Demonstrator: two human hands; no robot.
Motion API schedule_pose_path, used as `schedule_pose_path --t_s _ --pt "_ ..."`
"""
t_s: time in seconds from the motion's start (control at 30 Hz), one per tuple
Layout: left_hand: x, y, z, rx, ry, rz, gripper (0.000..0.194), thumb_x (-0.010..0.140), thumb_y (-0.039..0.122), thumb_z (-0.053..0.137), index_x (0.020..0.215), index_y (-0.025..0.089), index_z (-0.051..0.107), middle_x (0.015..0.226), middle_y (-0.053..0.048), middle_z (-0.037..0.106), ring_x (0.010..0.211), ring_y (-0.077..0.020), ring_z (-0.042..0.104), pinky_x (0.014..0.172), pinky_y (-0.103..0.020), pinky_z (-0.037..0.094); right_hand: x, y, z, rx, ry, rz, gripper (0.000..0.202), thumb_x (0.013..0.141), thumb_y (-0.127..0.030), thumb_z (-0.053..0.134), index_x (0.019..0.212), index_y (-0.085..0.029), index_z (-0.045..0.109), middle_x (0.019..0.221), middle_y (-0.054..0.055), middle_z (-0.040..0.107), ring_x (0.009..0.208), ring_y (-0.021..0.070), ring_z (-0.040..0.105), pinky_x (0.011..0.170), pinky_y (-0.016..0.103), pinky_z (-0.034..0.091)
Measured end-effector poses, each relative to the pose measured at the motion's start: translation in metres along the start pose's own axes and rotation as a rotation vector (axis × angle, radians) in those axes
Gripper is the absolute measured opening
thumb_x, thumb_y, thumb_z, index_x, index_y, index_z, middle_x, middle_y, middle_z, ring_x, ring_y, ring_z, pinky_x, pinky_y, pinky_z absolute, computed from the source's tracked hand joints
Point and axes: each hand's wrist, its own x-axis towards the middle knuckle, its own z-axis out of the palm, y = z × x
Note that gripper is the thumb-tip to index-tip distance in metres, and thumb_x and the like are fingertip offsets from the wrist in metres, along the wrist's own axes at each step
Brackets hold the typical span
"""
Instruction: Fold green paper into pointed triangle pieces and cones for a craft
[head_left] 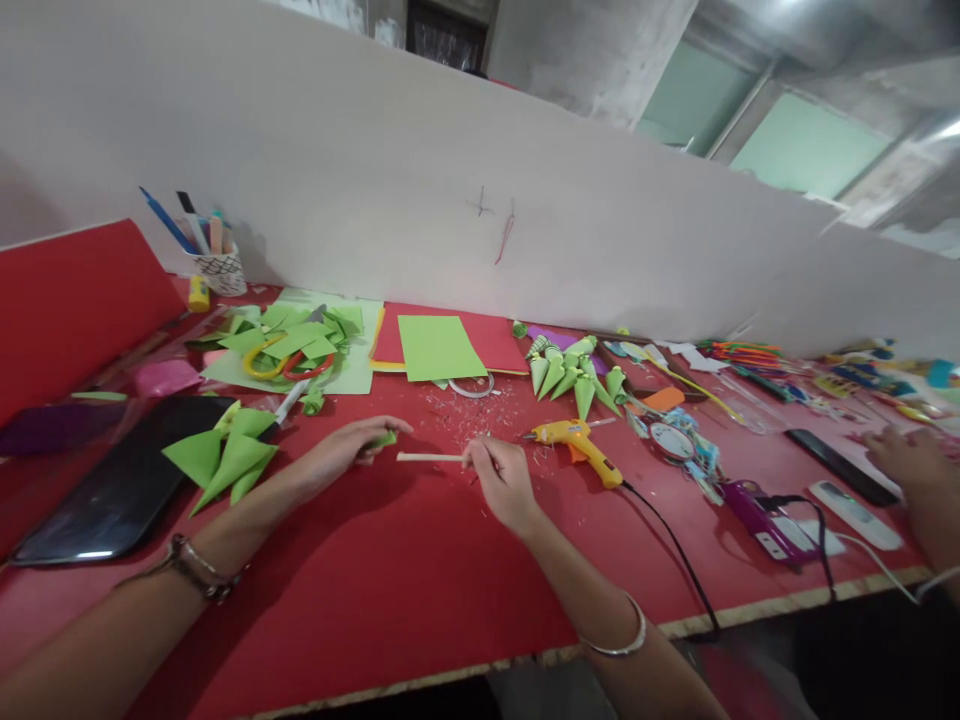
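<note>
My left hand (364, 442) holds a small piece of green paper (384, 440) between its curled fingers, above the red table. Just to its right, my right hand (499, 475) is closed round one end of a thin pale stick (429, 457), whose free end points left. The stick and the green piece are apart. Behind my hands, a green sheet (441, 347) lies on a red sheet (499, 345). A yellow glue gun (577, 442) rests right of my right hand. Green paper cones (564, 375) lie behind it.
Green cut papers (300, 335) with scissors (266, 358) lie at the back left, near a pen cup (223, 270). Folded green paper (232, 455) and a black tablet (124, 480) are at left. A power strip (769, 525) and another person's hand (904, 460) are at right.
</note>
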Motion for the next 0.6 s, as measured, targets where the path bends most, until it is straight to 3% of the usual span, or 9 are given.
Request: schedule_pose_path --t_s 0.1,0.17,0.3,0.43,0.6 --pt "-0.003 0.001 0.006 0.144 -0.106 0.07 0.034 0.073 0.033 0.051 0.104 0.021 0.053 0.084 0.0 0.055 0.074 -0.0136 0.047 0.062 -0.022 0.037 0.0 0.0 -0.001 -0.063 -0.089 -0.027 0.037 0.088 -0.032 0.035 0.06 -0.016 0.052 0.053 -0.002 0.047 0.049 0.0085 0.042 0.05 0.02 0.029" --pt "-0.004 0.003 0.009 0.243 -0.144 0.124 0.038 0.074 0.035 0.05 0.108 0.019 0.049 0.079 0.001 0.053 0.071 -0.013 0.047 0.065 -0.023 0.038 0.0 0.0 -0.001 -0.089 -0.223 -0.107 0.036 0.088 -0.034 0.037 0.063 -0.016 0.055 0.056 -0.001 0.05 0.052 0.009 0.044 0.053 0.02 0.031" --pt "-0.006 0.005 0.011 0.347 -0.194 0.146 0.029 0.075 0.041 0.049 0.085 0.015 0.056 0.073 0.001 0.054 0.067 -0.0122 0.046 0.063 -0.023 0.037 0.0 -0.003 0.001 -0.147 -0.449 -0.282 0.031 0.085 -0.039 0.043 0.07 -0.017 0.059 0.063 0.0 0.056 0.062 0.0108 0.048 0.061 0.021 0.034" --pt "-0.007 0.005 0.018 0.386 -0.226 0.18 0.03 0.076 0.042 0.05 0.066 0.015 0.058 0.063 0.002 0.051 0.061 -0.0114 0.046 0.058 -0.022 0.036 0.0 -0.004 0.003 -0.25 -0.466 -0.301 0.035 0.088 -0.037 0.038 0.065 -0.017 0.056 0.06 0.0 0.053 0.061 0.0112 0.045 0.06 0.022 0.033" --pt "-0.005 0.001 0.024 0.34 -0.245 0.285 0.032 0.084 0.037 0.037 0.07 0.016 0.057 0.068 0.0 0.051 0.063 -0.0121 0.05 0.061 -0.023 0.04 0.0 -0.004 0.001 -0.257 -0.386 -0.239 0.029 0.087 -0.036 0.04 0.072 -0.017 0.057 0.064 0.001 0.054 0.062 0.0117 0.047 0.06 0.022 0.034"
